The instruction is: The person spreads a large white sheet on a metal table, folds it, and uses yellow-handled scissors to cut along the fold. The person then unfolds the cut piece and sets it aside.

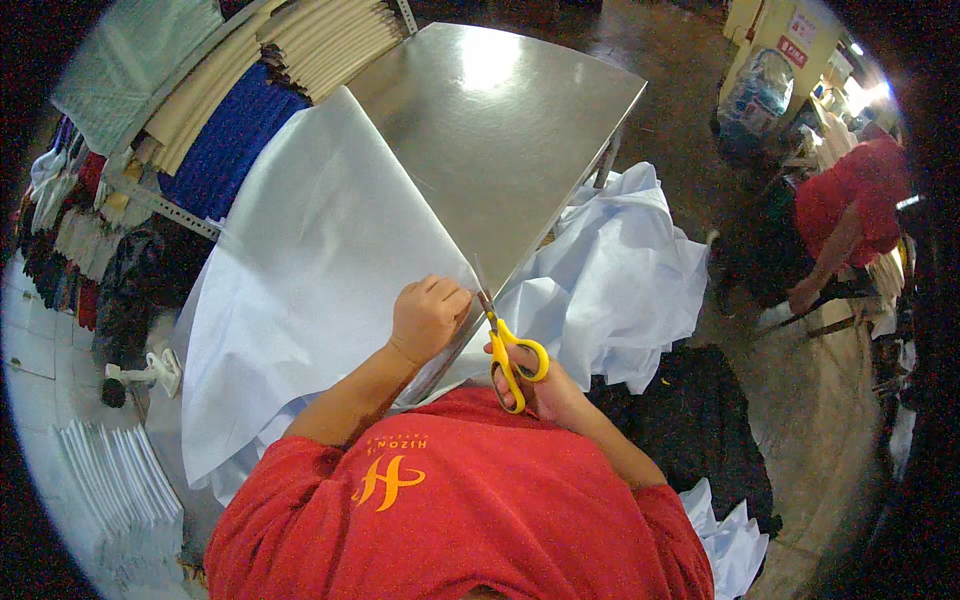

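Observation:
My left hand [432,315] pinches the edge of a large white cloth [290,230], which lies over the left part of a steel-topped table [500,120]. Beside it, my right hand [525,380] holds yellow-handled scissors [518,365], fingers in the loops. The blades point forward at the cloth's edge, by the table's near edge, and look slightly apart. To the right of them more white fabric [620,270] hangs in loose folds.
Shelves on the left hold folded cream [210,75] and blue fabrics [230,140]. A white stack [115,480] sits lower left. Black fabric [700,430] lies lower right. A person in red [850,200] works at the right, near a plastic-wrapped bundle [755,100].

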A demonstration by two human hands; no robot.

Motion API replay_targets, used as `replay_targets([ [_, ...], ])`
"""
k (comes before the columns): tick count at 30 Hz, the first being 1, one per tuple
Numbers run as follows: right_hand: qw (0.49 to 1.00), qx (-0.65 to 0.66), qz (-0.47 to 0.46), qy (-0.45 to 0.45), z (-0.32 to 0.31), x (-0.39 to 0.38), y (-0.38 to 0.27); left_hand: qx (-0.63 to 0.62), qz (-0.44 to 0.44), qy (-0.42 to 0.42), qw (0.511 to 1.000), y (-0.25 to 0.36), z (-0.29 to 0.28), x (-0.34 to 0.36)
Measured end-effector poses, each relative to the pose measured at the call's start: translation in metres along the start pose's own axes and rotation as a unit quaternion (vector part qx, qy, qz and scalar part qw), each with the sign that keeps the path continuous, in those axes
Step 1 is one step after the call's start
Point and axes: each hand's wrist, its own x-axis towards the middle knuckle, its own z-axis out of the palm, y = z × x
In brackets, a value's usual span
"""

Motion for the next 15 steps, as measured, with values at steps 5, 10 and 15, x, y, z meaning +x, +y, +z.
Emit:
replay_targets([
  [5,0.999,-0.032,-0.029,0.01,0.006,-0.006,0.001,-0.006,0.0,0.006,1.0,0.002,-0.002,-0.002],
  [10,0.999,-0.039,-0.037,-0.006,0.007,-0.009,0.001,-0.025,0.0,0.005,1.0,0.003,-0.005,-0.006],
  [15,0.999,0.007,-0.032,-0.039,0.006,-0.01,0.003,-0.041,0.008,0.009,0.999,0.009,-0.011,-0.008],
])
